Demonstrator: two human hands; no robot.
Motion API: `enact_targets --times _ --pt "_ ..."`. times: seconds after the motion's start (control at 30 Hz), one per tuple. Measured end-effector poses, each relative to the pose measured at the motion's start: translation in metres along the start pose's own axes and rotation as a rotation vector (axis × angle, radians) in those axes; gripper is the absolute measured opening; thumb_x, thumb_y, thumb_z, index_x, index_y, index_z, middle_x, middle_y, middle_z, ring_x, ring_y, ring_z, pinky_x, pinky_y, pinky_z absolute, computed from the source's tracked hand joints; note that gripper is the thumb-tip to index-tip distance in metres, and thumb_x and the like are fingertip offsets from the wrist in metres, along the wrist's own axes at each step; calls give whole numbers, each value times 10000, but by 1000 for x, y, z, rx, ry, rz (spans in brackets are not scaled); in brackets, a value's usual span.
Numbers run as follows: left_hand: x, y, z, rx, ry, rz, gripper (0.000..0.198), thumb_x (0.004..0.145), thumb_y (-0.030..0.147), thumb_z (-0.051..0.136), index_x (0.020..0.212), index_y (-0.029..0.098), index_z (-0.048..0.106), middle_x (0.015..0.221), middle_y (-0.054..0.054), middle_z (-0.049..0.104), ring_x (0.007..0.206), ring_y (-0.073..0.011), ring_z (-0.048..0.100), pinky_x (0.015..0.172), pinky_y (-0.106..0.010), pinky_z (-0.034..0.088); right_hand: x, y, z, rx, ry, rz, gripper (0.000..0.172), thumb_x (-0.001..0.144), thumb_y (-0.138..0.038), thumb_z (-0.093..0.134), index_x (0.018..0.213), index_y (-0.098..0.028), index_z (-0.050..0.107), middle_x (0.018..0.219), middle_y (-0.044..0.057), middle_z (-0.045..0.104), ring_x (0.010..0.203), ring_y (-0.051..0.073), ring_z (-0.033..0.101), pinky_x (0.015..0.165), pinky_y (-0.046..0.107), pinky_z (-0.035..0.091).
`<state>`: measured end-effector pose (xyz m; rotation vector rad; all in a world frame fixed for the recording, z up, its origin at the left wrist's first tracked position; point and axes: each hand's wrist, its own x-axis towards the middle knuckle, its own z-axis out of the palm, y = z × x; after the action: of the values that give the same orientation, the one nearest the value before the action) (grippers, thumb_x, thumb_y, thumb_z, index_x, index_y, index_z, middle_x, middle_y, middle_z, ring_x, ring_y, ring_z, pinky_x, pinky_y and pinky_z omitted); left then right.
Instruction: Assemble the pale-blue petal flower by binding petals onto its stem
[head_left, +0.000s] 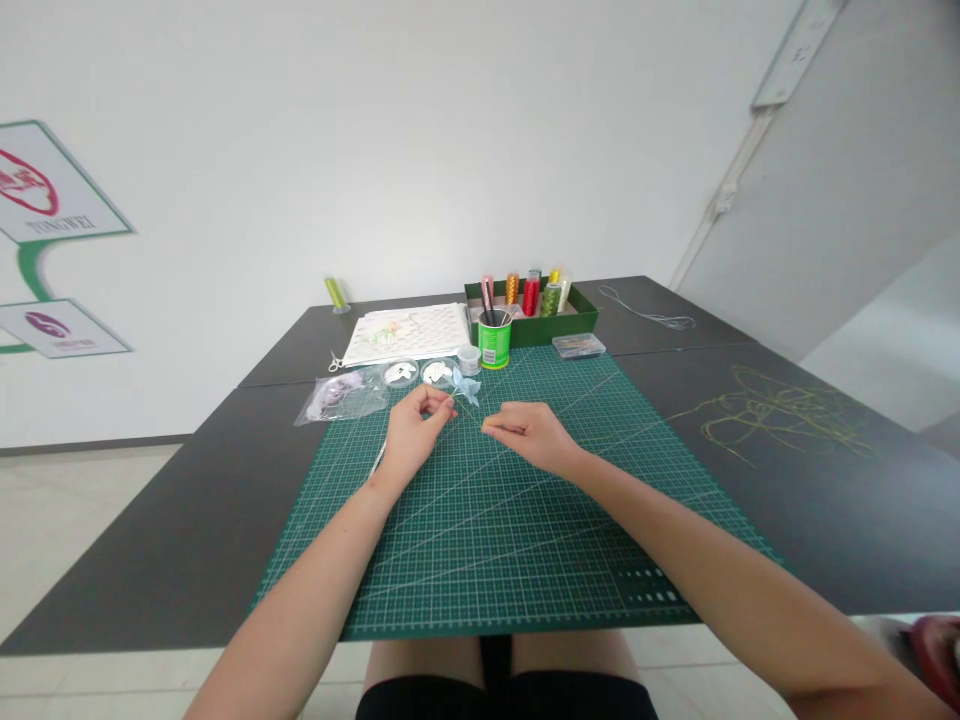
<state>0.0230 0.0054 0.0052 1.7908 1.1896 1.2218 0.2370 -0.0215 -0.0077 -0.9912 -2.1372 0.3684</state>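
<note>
My left hand (421,425) pinches the thin stem of a pale blue artificial flower (466,386) between thumb and fingertips, with the petals leaning to the right. A short gap to the right, my right hand (531,432) is closed, thumb pressed to the curled fingers. What it grips is too fine to make out; a faint thread seems to run between the two hands. Both hands hover over the green cutting mat (555,540). A thin metal tool, perhaps tweezers (377,459), lies partly hidden beside my left wrist.
Behind the hands stand a green can (494,345) with tools and a green box (577,322) of thread spools. Round dishes (400,373) of white pieces, a plastic bag (341,396), white sheets (409,333) and a clear case (578,345) sit nearby. Loose yellow-green thread (780,412) lies right.
</note>
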Motion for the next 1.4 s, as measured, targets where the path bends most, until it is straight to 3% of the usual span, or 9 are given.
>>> enact_targets --times 0.13,0.37,0.57,0.77,1.17,1.4 --pt "4 -10 1 -48 -62 -93 223 790 394 647 796 171 633 662 -23 717 639 -166 671 665 -268 494 -3 -1 1 -84 10 -83 257 972 -282 536 858 -194 750 634 -10 563 626 110 540 605 212 357" --pt "3 -17 4 51 -199 -148 205 791 381 637 778 176 645 693 -24 728 618 -151 645 610 -246 460 -3 -6 -3 -175 83 -151 263 980 -284 535 862 -191 750 631 -10 575 600 96 530 589 202 354" --pt "-6 -8 7 163 -468 -137 171 797 343 636 755 183 681 686 -9 734 579 -128 613 560 -220 422 -1 -6 -6 -182 161 -147 264 973 -306 555 845 -186 753 627 -8 587 593 94 528 579 205 358" --pt "-20 11 14 134 -608 -97 83 787 218 617 763 185 689 714 8 743 658 -132 665 622 -216 459 1 -3 -10 -132 172 -66 265 964 -332 568 832 -202 758 635 -9 596 587 98 524 585 216 369" --pt "-28 30 11 143 -608 -27 79 806 241 650 768 188 695 679 30 712 636 -118 654 618 -208 460 4 13 -10 -18 113 87 169 888 -272 657 805 -186 777 604 -20 571 572 94 491 584 231 341" --pt "-27 37 8 134 -528 30 94 831 254 636 772 196 680 710 25 734 659 -126 665 677 -230 484 5 28 -5 168 6 270 173 827 -278 657 811 -152 776 683 14 663 610 118 542 590 236 374"
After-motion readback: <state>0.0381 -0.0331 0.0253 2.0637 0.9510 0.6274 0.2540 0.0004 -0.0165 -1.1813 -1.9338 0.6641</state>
